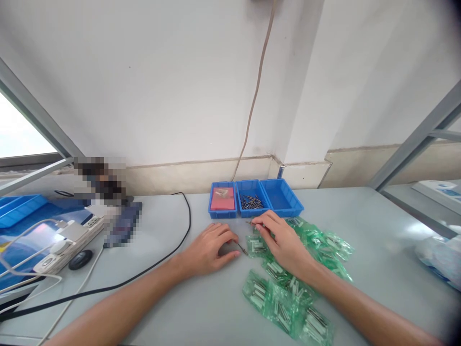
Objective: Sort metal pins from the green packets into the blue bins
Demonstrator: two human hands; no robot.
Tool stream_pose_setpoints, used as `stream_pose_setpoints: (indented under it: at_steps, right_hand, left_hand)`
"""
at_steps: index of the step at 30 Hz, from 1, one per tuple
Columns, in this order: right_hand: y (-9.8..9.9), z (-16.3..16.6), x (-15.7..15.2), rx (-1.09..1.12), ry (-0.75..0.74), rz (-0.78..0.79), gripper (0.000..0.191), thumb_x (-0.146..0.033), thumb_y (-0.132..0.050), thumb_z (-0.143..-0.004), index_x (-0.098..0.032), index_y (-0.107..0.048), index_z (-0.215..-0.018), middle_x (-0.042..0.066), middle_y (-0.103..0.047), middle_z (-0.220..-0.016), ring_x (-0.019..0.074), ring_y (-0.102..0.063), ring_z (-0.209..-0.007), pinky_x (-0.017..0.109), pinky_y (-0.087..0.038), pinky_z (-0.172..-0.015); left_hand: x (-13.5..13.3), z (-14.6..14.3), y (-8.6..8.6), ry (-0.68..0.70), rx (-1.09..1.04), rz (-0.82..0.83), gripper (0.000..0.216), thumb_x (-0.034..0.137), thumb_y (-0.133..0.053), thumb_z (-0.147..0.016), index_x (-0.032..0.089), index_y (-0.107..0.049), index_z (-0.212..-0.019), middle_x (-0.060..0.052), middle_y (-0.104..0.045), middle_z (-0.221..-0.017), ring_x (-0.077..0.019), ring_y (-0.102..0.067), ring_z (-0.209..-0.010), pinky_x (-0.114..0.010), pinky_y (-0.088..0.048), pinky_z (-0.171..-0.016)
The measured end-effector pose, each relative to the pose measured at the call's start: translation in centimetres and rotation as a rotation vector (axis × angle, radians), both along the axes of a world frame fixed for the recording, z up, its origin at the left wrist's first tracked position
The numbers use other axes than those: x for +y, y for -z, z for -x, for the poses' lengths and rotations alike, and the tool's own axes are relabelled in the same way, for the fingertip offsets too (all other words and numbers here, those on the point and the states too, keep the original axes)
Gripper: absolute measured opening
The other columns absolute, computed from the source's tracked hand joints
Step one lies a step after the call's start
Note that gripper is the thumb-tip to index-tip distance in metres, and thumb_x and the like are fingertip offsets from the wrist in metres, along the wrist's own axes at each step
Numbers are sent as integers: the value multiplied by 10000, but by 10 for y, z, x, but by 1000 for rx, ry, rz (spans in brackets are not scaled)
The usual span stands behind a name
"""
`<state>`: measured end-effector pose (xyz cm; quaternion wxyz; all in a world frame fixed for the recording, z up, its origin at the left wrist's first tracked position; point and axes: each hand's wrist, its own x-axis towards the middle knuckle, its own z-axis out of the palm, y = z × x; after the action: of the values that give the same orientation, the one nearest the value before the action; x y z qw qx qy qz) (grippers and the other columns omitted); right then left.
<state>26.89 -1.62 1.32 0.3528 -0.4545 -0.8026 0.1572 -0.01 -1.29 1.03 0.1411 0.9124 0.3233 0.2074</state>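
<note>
My left hand [209, 250] rests on the grey table [378, 230], fingers curled, pinching a thin dark metal pin [242, 249] at its tip. My right hand [281, 238] lies just to the right of it, over small green plastic bags [284, 298] of metal parts. Its thumb and forefinger pinch another small pin [249, 222]. Three blue bins stand just beyond the hands: the left bin [222, 199] holds a red pad, the middle bin [251, 198] holds several dark pins, the right bin [281, 196] looks empty.
A black cable [185, 226] curves across the table to the left. At far left lie a white power strip [68, 242] with plugs, a blue tray [18, 206] and a blurred object. A bag [439, 257] sits at the right edge. The wall stands close behind the bins.
</note>
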Motion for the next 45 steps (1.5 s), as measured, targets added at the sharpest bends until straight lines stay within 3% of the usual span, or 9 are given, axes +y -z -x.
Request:
stream_pose_setpoints:
  at_steps: [7,19,29,34,40,45]
  right_hand:
    - [1,-2,3,83,54,39,224,-270,-462,-1103,-265,-684,-1134,73,-688,-1134,270,-670,-1022,432,-515,-927]
    - [1,-1,3,122,49,72,221,-291,-467,-1104,-259,-686,-1105,65,-675,-1117,259,-663,-1017,420,-503,-931]
    - [-7,0,0,232,11,125,173,-319,-527,-1084,-272,-694,-1090,44,-665,-1078,221,-636,-905,368,-500,-837]
    - [-8,1,-2,336,-18,220,120,-343,-604,-1047,-276,-704,-1060,30,-673,-1078,192,-596,-807,347,-477,-765]
    - [-9,1,0,504,-46,440,179,-429,-732,-967,-256,-698,-998,-30,-565,-760,168,-467,-662,311,-372,-624]
    - [-14,2,1,709,-95,495,207,-401,-815,-899,-238,-693,-936,-10,-656,-901,165,-539,-768,304,-425,-702]
  left_hand:
    - [2,1,0,48,18,16,267,411,-613,-1073,275,-666,-1296,-72,-643,-1115,-243,-603,-1041,-385,-468,-974]
    - [6,1,7,68,-24,7,156,332,-596,-1091,222,-698,-1049,-53,-671,-1024,-214,-624,-992,-349,-474,-926]
    - [10,-1,12,-95,-50,-26,117,283,-605,-1065,202,-655,-996,-42,-665,-955,-205,-597,-902,-343,-483,-833]
    - [12,-1,14,-130,-38,-50,162,298,-581,-1071,200,-629,-950,-36,-647,-909,-205,-582,-865,-341,-467,-798]
    - [12,0,14,-125,-48,-34,137,290,-599,-1064,209,-623,-956,-25,-646,-903,-201,-581,-857,-332,-464,-802]
    - [11,0,13,-126,-47,-22,148,293,-589,-1069,207,-625,-955,-23,-639,-885,-198,-573,-839,-329,-462,-787]
